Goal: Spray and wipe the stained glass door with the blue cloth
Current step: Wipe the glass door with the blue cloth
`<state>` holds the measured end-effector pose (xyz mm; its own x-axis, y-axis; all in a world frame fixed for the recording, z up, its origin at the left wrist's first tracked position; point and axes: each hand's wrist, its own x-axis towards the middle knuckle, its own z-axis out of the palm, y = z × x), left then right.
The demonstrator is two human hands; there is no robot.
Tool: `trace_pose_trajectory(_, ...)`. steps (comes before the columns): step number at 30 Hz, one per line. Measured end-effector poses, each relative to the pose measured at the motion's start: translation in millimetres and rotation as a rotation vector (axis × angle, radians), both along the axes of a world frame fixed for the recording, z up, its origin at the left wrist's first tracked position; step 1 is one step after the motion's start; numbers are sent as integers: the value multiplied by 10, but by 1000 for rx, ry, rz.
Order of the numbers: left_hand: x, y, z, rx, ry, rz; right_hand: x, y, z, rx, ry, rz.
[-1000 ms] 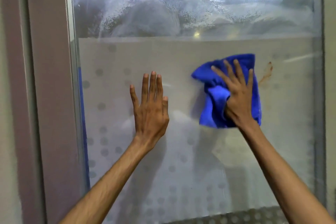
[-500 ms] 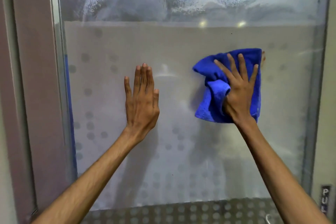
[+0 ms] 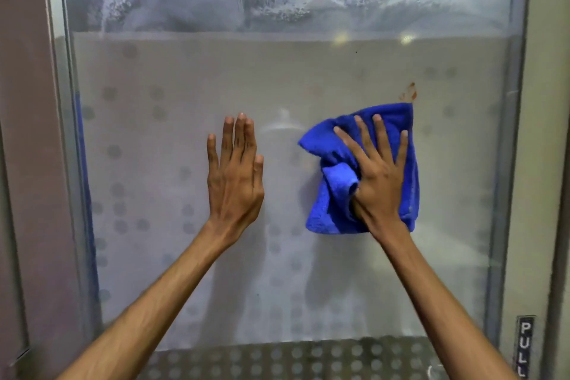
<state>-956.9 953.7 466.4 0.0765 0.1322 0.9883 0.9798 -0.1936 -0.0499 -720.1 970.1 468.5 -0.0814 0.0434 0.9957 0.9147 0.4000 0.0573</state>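
Blue cloth [image 3: 385, 120] pressed flat by spread right hand [image 3: 377, 182] — left hand [image 3: 236, 182] spread, empty.

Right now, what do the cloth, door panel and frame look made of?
Blue cloth: likely microfibre, fuzzy matte pile, soft folds.
Door panel: glass with frosted dotted film, glossy and reflective above it.
Frame: probably brushed aluminium, dull silver sheen.

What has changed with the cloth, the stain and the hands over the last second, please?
The right hand slid the blue cloth right over the brown stain, then down, leaving its top showing just above the cloth. No grip was taken or released. The left hand stays flat on the glass door.
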Motion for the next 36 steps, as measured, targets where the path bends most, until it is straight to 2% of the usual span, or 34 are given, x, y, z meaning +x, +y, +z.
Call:
trace_pose_trajectory(3,95,41,39,25,-26,-8,-75,-22,-400,0,-114,47)
trace_pose_trajectory(6,96,34,43,20,-35,-12,335,7,-672,6,-266,5)
trace_pose_trajectory(9,181,32,41,19,-39,19,656,99,-240,8,-127,-24)
trace_pose_trajectory(12,342,53,63,8,-33,25,489,60,91,1,15,-36)
trace_pose_trajectory(14,433,64,73,3,-17,28,387,36,-46,-6,-8,-31)
trace_pose_trajectory(18,524,62,82,-20,-29,46,654,23,-294,0,-173,-59)
trace_pose_trajectory(23,630,67,116,-31,-37,56,556,34,174,-42,60,-66)
trace_pose_trajectory(24,648,69,125,-30,-41,54,470,21,124,-38,49,-50)
trace_pose_trajectory(28,597,51,127,-31,-27,15,657,71,-305,29,-211,-33)
trace_pose_trajectory(29,563,42,121,-30,-15,10,793,92,-254,17,-193,-60)
trace_pose_trajectory(31,528,29,116,-29,-5,13,944,122,79,-9,-24,-110)
trace_pose_trajectory(33,559,21,138,-27,-19,12,888,105,580,-41,124,-73)
trace_pose_trajectory(36,643,26,214,-22,-36,6,562,52,875,-44,22,-12)
